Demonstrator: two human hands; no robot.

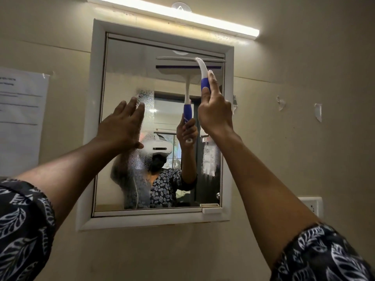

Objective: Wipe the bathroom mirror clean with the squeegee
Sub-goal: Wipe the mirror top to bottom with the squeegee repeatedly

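the right hand (215, 112) is curled round the blue grip of the squeegee (204, 83), thumb up along the handle, holding it upright. its white neck curves to the blade, which lies level against the glass at the top right corner of the mirror (125, 63), just under the upper edge of the frame (97, 78). the left hand (121, 126) is wide open, fingers straight and together, holding nothing, laid flat toward the left side of the mirror; whether the palm touches the glass cannot be told.

a patch of droplets (145, 102) sits just beside the left fingertips, and another smear (211, 159) near the right edge. a lit tube light (172, 15) runs above the frame, with a clear suction hook (181, 7) over it. a paper sheet (20, 118) is taped to the wall on the left, its print too blurred to read. torn tape scraps (281, 102) and a socket plate (310, 207) are on the right wall.

the left hand and forearm cover part of the reflection. both patterned sleeves (24, 230) are cut off by the bottom corners.
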